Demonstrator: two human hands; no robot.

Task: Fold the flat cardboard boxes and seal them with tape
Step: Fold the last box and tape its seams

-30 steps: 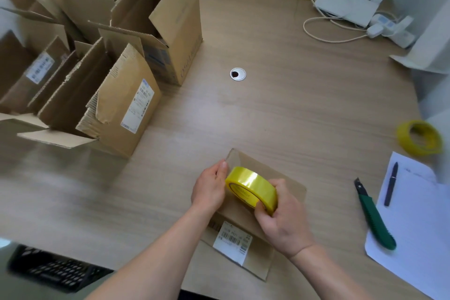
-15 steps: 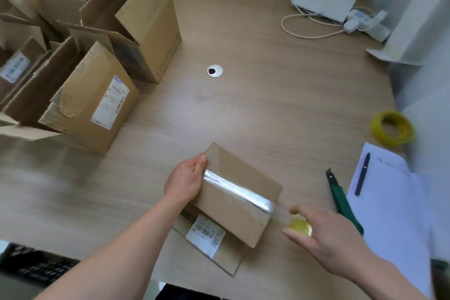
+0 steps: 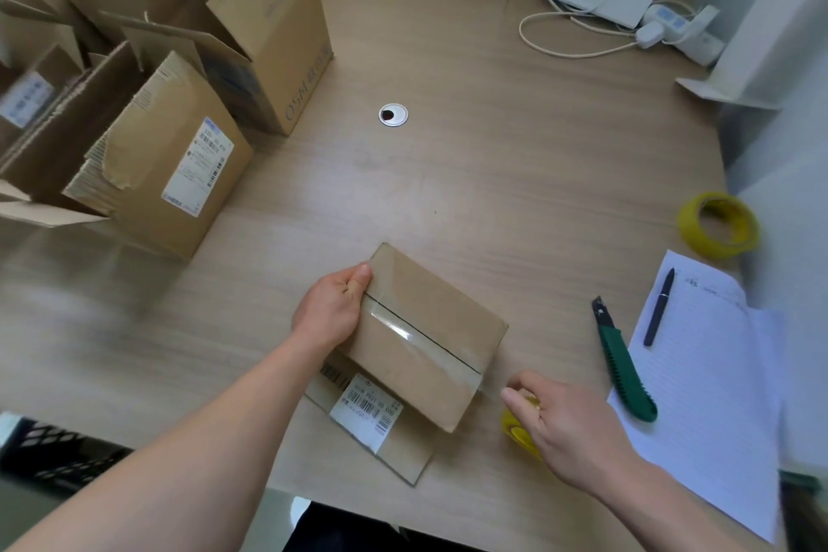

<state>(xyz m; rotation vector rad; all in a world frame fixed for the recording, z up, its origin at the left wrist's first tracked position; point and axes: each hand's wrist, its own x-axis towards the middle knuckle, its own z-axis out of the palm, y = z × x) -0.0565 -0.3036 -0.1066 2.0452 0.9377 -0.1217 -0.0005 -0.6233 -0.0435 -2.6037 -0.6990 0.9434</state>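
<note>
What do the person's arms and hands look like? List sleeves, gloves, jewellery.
Both forearms are bare with no sleeve in view. The left hand and right hand wear no gloves. No rings, watch or wristband show on either.

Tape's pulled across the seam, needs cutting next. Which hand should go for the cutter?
Right, probably. The cutter lies right of the box, nearer the right hand, though that hand's grip is on the tape roll and must free up first. The left hand pins the box's far-left edge.
</note>
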